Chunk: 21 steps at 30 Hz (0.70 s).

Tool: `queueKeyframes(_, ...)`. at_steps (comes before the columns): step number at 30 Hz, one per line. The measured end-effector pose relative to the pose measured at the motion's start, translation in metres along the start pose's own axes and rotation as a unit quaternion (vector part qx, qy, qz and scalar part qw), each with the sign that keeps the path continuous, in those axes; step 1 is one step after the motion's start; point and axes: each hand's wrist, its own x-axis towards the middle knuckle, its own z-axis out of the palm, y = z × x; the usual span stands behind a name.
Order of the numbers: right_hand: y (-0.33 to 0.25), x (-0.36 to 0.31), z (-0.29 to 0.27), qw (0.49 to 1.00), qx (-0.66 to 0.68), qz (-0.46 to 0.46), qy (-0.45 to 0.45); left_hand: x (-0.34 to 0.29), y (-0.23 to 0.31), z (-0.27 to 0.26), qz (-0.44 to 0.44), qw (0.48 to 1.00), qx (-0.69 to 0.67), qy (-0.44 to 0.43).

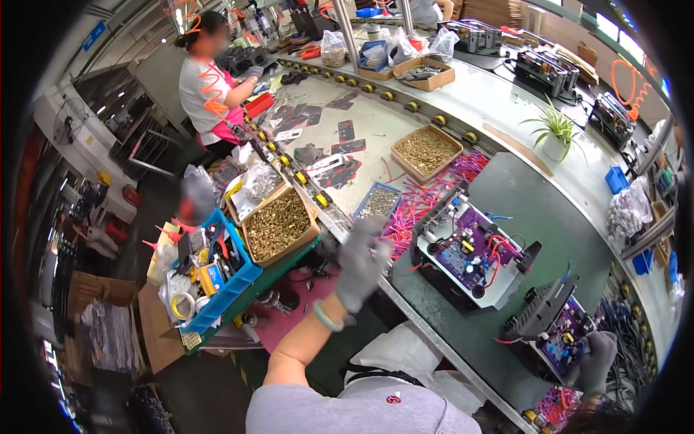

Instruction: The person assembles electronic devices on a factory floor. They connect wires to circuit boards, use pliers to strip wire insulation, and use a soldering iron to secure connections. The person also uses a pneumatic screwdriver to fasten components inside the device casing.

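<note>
Workshop clutter rings us in the head view, with a dark green worktop (513, 184) spreading from two to four o'clock and a wheeled track (387, 95) crossing near twelve. At four o'clock sits the nearer electronic unit (562, 333), its purple board exposed. Our gloved right hand (595, 358) meets its far side, fingers bent down; we cannot tell whether it grips the casing or only steadies it. Our gloved left hand (363, 260) hangs near the centre, by the bench edge, fingers partly curled; blur hides whether anything is pinched in it.

Just past that hand, toward one o'clock, a small blue tray (365, 199) holds silvery parts, probably set there for short reaches. A second open unit (466, 246) lies between three and four o'clock, its board facing up, likely for easy access from above.

Loose pink-and-red wires (410, 217) sprawl between the blue tray and the second unit and could snag there. Black cables (627, 340) crowd the right hand's outer side at four o'clock. Cardboard boxes of brass-coloured fittings stand at nine (298, 244) and between one and two (408, 168); a blue crate (233, 296) of tools fills eight. A co-worker (206, 90) stands at half past ten.
</note>
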Motion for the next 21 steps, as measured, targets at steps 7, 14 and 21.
queueKeyframes(7, 0.003, 0.003, 0.001, 1.000, 0.005, 0.000, -0.013, 0.021, -0.139, 0.018, -0.124, 0.957, 0.107, -0.239)
queueKeyframes(14, -0.005, 0.013, -0.005, 1.000, -0.007, -0.004, -0.005, 0.035, -0.153, 0.107, -0.032, 0.817, 0.330, -0.472)
queueKeyframes(21, -0.009, 0.012, -0.008, 1.000, -0.007, -0.005, -0.008, 0.075, -0.153, 0.076, -0.068, 0.817, 0.332, -0.466)
